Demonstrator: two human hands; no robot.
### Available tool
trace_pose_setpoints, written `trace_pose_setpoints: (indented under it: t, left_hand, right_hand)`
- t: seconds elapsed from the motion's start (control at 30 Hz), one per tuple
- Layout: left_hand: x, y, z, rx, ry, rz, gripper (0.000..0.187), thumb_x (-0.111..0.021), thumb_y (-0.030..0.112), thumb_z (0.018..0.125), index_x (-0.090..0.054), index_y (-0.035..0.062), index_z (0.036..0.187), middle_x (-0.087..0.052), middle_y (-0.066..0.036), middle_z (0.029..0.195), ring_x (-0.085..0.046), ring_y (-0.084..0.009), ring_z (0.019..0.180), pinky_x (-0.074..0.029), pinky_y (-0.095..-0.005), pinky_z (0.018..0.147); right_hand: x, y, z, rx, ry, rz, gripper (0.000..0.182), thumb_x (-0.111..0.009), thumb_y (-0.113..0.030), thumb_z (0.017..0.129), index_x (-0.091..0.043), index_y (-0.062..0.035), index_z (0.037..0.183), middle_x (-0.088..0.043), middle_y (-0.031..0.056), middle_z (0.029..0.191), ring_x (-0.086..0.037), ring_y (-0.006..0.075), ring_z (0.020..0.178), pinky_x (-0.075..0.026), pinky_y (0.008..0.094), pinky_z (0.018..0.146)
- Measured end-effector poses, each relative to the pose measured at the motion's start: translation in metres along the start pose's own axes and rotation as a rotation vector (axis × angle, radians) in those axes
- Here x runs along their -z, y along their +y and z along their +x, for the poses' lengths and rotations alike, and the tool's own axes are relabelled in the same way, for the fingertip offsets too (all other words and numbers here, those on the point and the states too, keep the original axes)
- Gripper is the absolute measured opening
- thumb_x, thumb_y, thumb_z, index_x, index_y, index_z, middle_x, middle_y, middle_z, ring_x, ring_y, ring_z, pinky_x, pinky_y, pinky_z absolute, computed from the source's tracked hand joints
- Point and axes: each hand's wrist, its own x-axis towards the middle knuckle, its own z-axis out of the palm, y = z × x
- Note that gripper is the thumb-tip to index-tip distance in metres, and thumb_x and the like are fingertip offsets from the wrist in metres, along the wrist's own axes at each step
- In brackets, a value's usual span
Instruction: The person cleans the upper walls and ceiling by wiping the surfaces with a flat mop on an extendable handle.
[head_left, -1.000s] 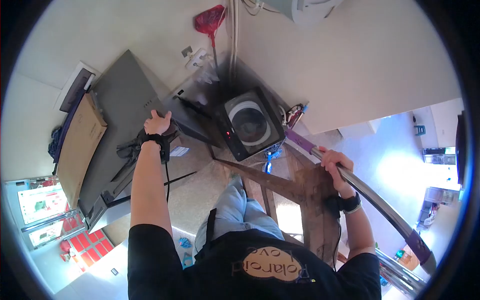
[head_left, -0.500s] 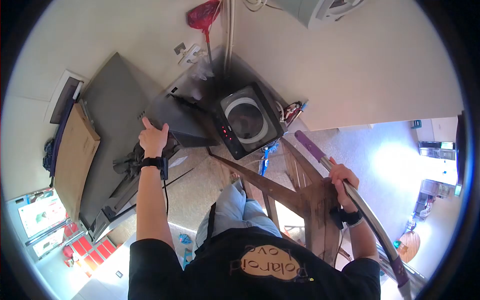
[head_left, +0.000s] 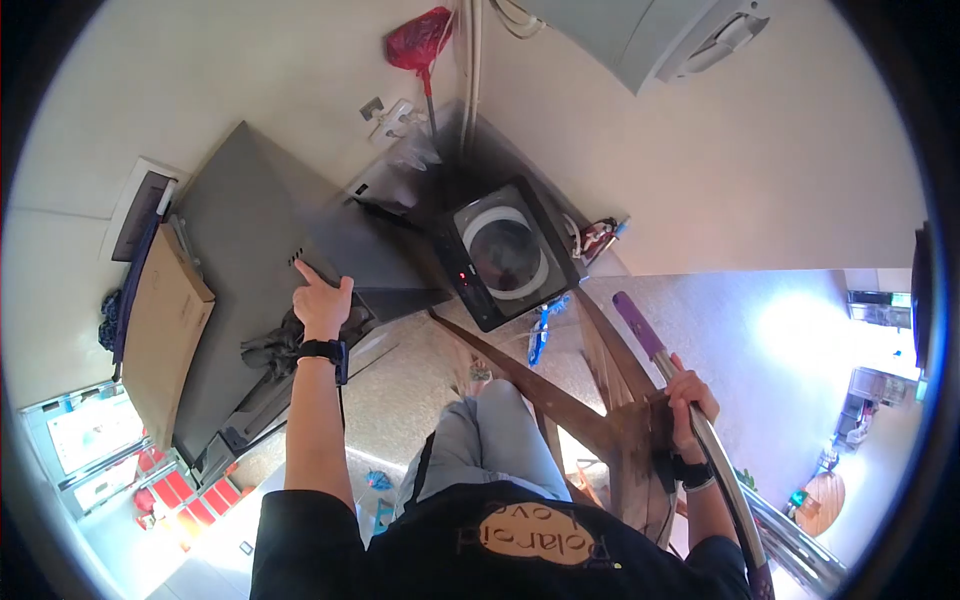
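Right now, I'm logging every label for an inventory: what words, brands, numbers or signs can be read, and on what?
"Polaroid Love", upside down, on the black shirt.
Glowing red characters on the washing machine: too small to read.
Print on the cardboard box: too faint to read.
Small dark marks on the grey surface, by the left hand: too small to tell if they are text.

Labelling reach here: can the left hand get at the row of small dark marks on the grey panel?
Likely yes: the left hand has its index finger extended right by the row of small dark marks, nothing visible between. Can't confirm contact.
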Motion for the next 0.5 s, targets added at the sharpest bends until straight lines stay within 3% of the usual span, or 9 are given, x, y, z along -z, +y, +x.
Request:
trace_pose_setpoints:
  t: [0.3,0.5]
  left_hand:
    - [0.004,-0.002,-0.001,0.000,-0.058,-0.008,0.100,-0.057,0.053,0.076,-0.010,-0.0081,0.140,-0.059,-0.031,0.093,-0.060,-0.0393,0.086,-0.048,-0.0424,0.078]
    - [0.002,-0.005,-0.004,-0.010,-0.009,0.011,0.099,-0.054,0.055,0.077,-0.011,-0.0083,0.139,-0.062,-0.028,0.090,-0.062,-0.0384,0.083,-0.050,-0.0438,0.074]
  right_hand:
    - [-0.001,-0.002,0.000,0.006,0.000,0.019,0.018,-0.054,-0.012,0.086,-0.045,-0.0062,0.072,-0.049,0.0040,0.068,-0.050,0.0189,0.070,-0.034,0.0546,0.098]
    - [-0.002,-0.003,-0.003,0.025,0.004,0.049,0.019,-0.054,-0.013,0.086,-0.045,-0.0070,0.071,-0.049,0.0037,0.066,-0.051,0.0183,0.069,-0.034,0.0548,0.098]
